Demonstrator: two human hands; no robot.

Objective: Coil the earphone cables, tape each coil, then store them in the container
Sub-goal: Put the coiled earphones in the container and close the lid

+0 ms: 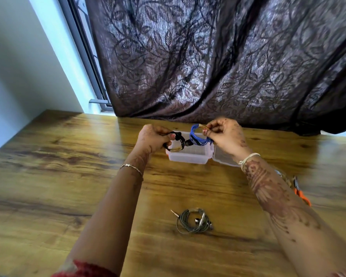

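Hands raised over the clear container (188, 157), one coil apiece. Left hand (154, 139): clenches a black earphone coil (175, 139), several dark loops bunched together, spilling just right of the fist above the box's left end. Right hand (226, 136): pinches a blue earphone coil (197, 134) at its top between thumb and fingertips, possibly on a yellowish strip of tape, too blurred to be sure. Blue loops arching left of the pinch, almost meeting the black ones over the open box. Lid (223, 156) flat under the right wrist. Well below both grips, toward the body, a grey-green earphone coil (193, 220) flat on the wooden table (68, 176), neatly wound, plug poking out leftward. Orange-handled pliers (301, 193) beside the right forearm.
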